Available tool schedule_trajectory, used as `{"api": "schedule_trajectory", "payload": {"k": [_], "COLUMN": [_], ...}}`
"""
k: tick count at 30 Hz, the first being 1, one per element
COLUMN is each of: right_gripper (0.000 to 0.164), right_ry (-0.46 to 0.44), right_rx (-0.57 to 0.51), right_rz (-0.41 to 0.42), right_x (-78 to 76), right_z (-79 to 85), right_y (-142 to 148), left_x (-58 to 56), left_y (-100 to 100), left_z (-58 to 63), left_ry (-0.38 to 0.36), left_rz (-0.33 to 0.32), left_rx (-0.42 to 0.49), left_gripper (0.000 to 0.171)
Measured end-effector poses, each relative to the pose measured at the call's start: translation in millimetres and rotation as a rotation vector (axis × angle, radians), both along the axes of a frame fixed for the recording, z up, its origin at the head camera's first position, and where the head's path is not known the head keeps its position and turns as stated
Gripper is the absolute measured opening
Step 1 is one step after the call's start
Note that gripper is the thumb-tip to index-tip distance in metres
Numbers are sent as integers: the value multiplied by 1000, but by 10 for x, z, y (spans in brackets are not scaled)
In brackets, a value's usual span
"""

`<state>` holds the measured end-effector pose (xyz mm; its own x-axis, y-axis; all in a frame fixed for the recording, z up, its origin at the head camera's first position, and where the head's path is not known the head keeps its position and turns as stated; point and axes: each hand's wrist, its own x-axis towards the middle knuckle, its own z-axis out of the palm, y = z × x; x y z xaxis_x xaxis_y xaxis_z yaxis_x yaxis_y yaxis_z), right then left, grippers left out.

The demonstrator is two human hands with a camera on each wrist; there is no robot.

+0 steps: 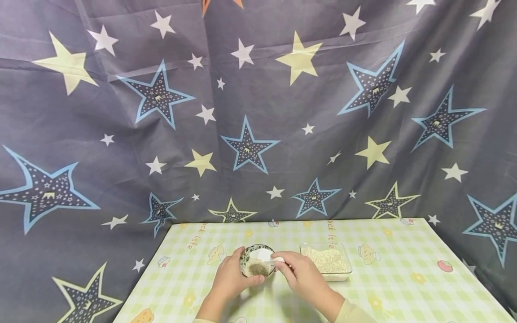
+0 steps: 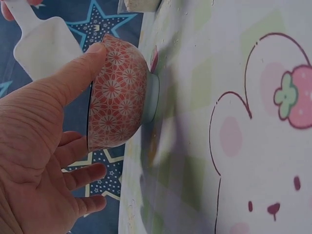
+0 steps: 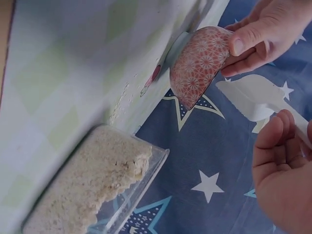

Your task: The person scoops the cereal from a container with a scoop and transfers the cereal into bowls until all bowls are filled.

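Observation:
A small bowl (image 2: 117, 92), red with white flower patterns outside and dark-patterned inside, stands on the table close to its front. My left hand (image 1: 232, 276) holds it at the rim, thumb on the near side and fingers at the left. Inside the bowl (image 1: 244, 261), a brownish patch shows at the bottom in the head view. My right hand (image 1: 300, 271) grips the handle of a white plastic scoop (image 3: 251, 97), whose blade is over the bowl's mouth. To the right, a clear rectangular container (image 1: 339, 272) holds pale, flaky grain like oats (image 3: 97, 175).
A green-and-white checked tablecloth (image 1: 383, 291) with cartoon prints covers the table. Small crumbs (image 3: 118, 102) lie on it between container and bowl. A dark curtain with stars (image 1: 258, 188) hangs right behind the table's far edge.

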<state>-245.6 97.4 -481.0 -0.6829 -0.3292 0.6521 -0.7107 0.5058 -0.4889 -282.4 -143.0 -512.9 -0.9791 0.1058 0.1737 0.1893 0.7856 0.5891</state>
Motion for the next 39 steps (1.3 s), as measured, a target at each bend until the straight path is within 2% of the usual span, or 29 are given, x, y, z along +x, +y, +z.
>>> {"api": "schedule_trajectory", "payload": {"k": [2,5,17,23,26,30,36,39], "right_gripper": [20,20,23,25,26,28,30,35], "right_ry": [63,84,21,-28,-115,-310,-632,-751], "right_rx": [46,72,84,42,-39,-213,-633,-825], "right_rz": [-8,-8,-26,-17,-8,-32,-70,-88], "right_x": [14,31,69,60,48,34,-2,-35], "right_z": [-16,-20,-6,-24,-16,37,139,179], "right_y": [-5,-14,-7,6,14,34,130,237], "left_x": [-4,-13,-25,-18,-14,-14,-17,-12], "left_y": [-2,-3,-7,-6,-2,8,15,13], "left_z": [-8,-15,-23,-16,-8,-2,9,10], "left_ry": [1,-2,-12,-25,-26,-20,-31,-31], "left_rz": [2,4,2,1,2,13,25,25], "left_rx": [0,2,5,6,8,5,1,1], "left_gripper": [115,115,115,114,113,114,116,116]}}
